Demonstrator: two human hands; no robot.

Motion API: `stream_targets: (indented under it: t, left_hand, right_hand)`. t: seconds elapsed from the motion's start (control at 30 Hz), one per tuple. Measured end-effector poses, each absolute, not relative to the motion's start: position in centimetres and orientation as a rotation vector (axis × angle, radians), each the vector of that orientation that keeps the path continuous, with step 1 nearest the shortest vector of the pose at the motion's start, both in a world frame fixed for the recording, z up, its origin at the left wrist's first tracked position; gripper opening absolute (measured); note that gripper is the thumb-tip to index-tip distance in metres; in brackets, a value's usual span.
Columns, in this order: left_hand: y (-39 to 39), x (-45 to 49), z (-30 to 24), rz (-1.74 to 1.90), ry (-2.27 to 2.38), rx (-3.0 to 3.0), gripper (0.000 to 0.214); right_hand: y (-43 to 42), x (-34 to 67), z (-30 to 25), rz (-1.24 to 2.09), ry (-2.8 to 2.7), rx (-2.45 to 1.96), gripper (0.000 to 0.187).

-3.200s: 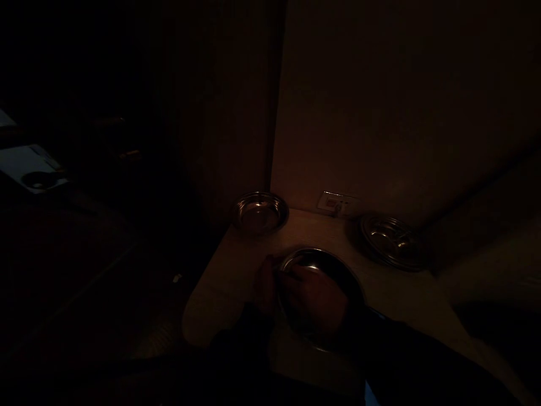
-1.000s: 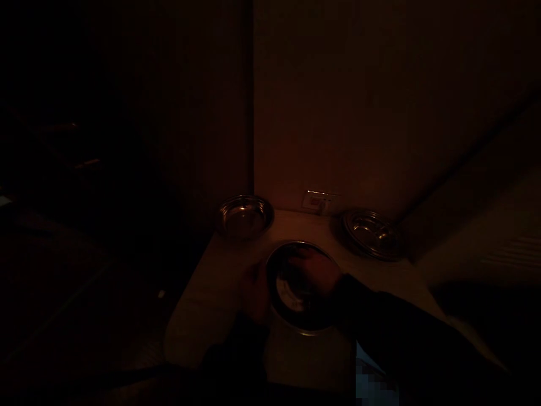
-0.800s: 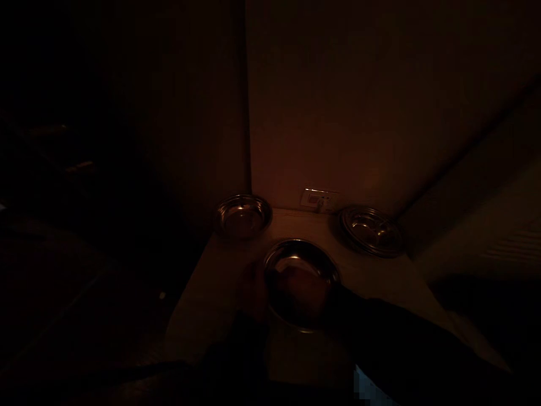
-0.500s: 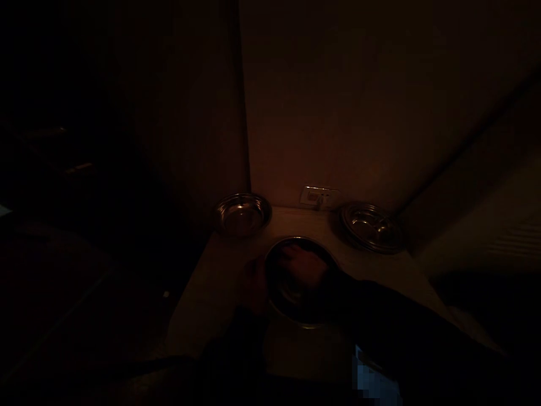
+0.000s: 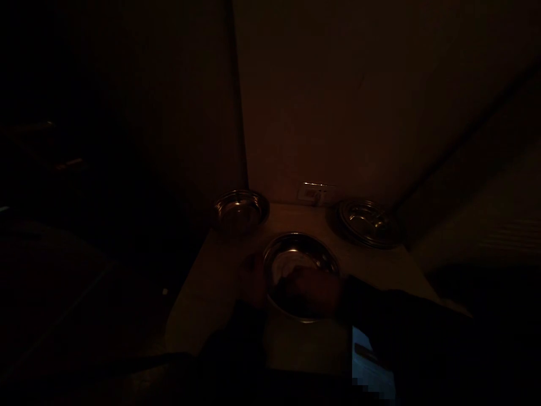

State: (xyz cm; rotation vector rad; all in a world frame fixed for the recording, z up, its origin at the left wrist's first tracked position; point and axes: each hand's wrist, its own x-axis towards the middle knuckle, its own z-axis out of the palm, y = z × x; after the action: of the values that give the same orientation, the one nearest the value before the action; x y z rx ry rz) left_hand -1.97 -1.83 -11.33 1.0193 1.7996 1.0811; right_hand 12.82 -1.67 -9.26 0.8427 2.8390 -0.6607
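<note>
The scene is very dark. A round steel plate (image 5: pixel 296 254) lies on a pale table (image 5: pixel 211 293) in front of me. My left hand (image 5: pixel 252 279) grips the plate's left rim, fingers curled on its edge. My right hand (image 5: pixel 310 290) rests inside the plate over its near half, in a dark sleeve. Its fingers look bunched, and whatever is under them is hidden in the dim light.
A second steel plate (image 5: pixel 240 210) sits at the table's back left corner. A stack of steel plates (image 5: pixel 366 223) sits at the back right. A wall socket (image 5: pixel 315 193) is on the wall behind. The table's left edge drops into darkness.
My right hand has slid from the plate's far side back to its near half, uncovering the shiny far part. My left hand stays on the rim.
</note>
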Motion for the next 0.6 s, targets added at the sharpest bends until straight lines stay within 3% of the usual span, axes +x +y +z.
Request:
stream_targets:
  t: [0.17, 0.33, 0.47, 0.6]
  left_hand:
    - [-1.4, -2.2, -11.9, 1.099, 1.757, 1.051, 0.042]
    - [-1.4, -2.5, -11.7, 1.089, 1.809, 1.065, 0.041]
    - [-1.4, -2.1, -11.2, 1.091, 1.838, 1.118, 0.04]
    - [-1.3, -1.9, -10.9, 1.061, 1.867, 1.1, 0.039]
  right_hand:
    - [0.0, 11.8, -9.4, -0.304, 2.922, 0.963, 0.024]
    - [1.8, 13.2, -8.2, 0.0, 2.632, 1.219, 0.028]
    - [-0.3, 15.3, -7.9, -0.179, 2.568, 1.206, 0.028]
    - [-1.2, 12.7, -8.8, -0.515, 2.858, 0.987, 0.025]
